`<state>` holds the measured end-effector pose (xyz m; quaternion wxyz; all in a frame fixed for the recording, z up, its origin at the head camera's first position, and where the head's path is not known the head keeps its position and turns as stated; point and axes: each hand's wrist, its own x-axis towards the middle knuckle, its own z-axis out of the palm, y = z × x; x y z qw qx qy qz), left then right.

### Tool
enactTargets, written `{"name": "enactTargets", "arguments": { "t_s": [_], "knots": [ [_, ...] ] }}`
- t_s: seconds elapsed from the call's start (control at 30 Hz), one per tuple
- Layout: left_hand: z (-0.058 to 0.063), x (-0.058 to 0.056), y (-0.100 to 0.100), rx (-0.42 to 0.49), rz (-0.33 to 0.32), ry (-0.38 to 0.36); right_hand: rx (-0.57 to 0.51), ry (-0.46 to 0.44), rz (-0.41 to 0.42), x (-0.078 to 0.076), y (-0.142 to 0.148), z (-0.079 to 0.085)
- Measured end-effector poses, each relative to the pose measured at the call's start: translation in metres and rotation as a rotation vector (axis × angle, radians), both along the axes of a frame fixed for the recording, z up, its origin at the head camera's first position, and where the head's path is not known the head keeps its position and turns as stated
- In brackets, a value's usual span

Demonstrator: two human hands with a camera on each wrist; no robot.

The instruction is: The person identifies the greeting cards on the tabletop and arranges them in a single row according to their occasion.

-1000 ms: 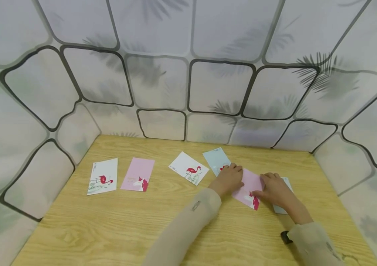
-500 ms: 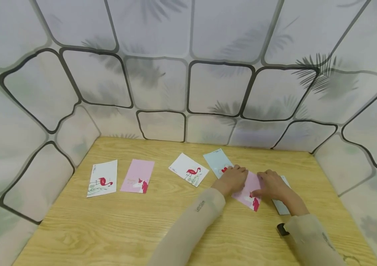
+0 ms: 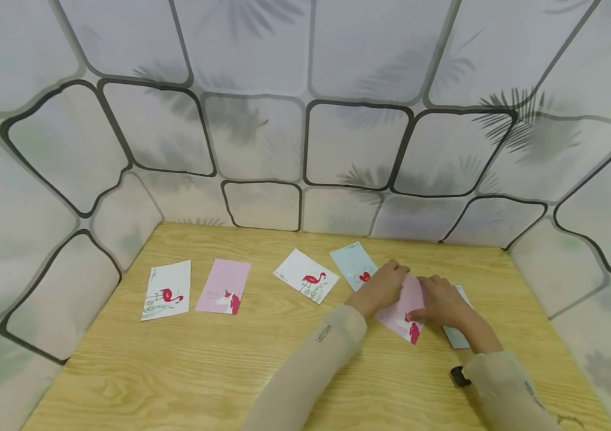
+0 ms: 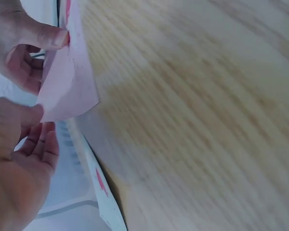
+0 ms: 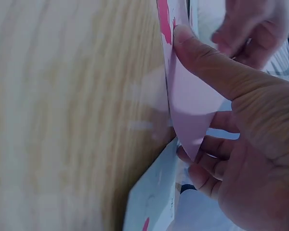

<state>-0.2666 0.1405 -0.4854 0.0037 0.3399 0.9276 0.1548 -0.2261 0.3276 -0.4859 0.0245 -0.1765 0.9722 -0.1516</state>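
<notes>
A pink card with a white-and-red unicorn [image 3: 399,311] lies between my hands on the right side of the wooden table. My left hand [image 3: 382,288] holds its upper left edge; in the left wrist view the thumb [image 4: 31,114] meets the card's edge with the fingers curled beneath. With my right hand [image 3: 442,302] I grip the opposite side, the thumb [image 5: 195,45] on the card's face by the unicorn and the fingers behind. The card bends upward in the right wrist view. A light blue card [image 3: 457,337] is partly hidden under my right hand.
A light blue card with a red heart [image 3: 353,262] lies just beyond my left hand. Left of it are a white flamingo card [image 3: 305,275], a pink unicorn card [image 3: 223,287] and another white flamingo card [image 3: 166,290]. A patterned curtain [image 3: 262,137] encloses the table.
My left hand has slid slightly right and away from me along the pink card, uncovering more of the heart card. The right hand has shifted slightly; the other cards stay put.
</notes>
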Motion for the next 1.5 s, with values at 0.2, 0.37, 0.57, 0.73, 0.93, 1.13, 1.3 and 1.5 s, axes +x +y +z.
{"name": "enactTargets", "arguments": {
  "t_s": [0.2,0.37,0.57,0.73,0.93,1.13,1.3,1.5],
  "knots": [
    [0.007,-0.002,-0.001,0.208,0.082,-0.062,0.011,0.094,-0.007,0.004,0.005,-0.007],
    [0.011,-0.001,-0.009,0.359,0.123,-0.148,-0.051,0.092,-0.056,0.013,0.005,-0.001],
    [0.017,-0.001,-0.023,0.540,0.159,-0.286,-0.261,0.097,-0.113,0.022,0.006,0.011],
    [0.025,0.001,-0.037,0.614,0.149,-0.312,-0.453,0.043,-0.187,0.026,0.003,0.022],
    [0.034,0.008,-0.060,0.659,0.159,-0.389,-0.695,-0.094,-0.279,0.029,-0.008,0.033],
    [0.044,0.014,-0.084,0.675,0.176,-0.444,-0.812,-0.162,-0.272,0.034,-0.025,0.043],
    [0.051,0.020,-0.103,0.693,0.201,-0.480,-0.881,-0.220,-0.255,0.035,-0.040,0.046],
    [0.057,0.028,-0.125,0.667,0.255,-0.502,-0.947,-0.257,-0.227,0.036,-0.061,0.048]
  ]
}}
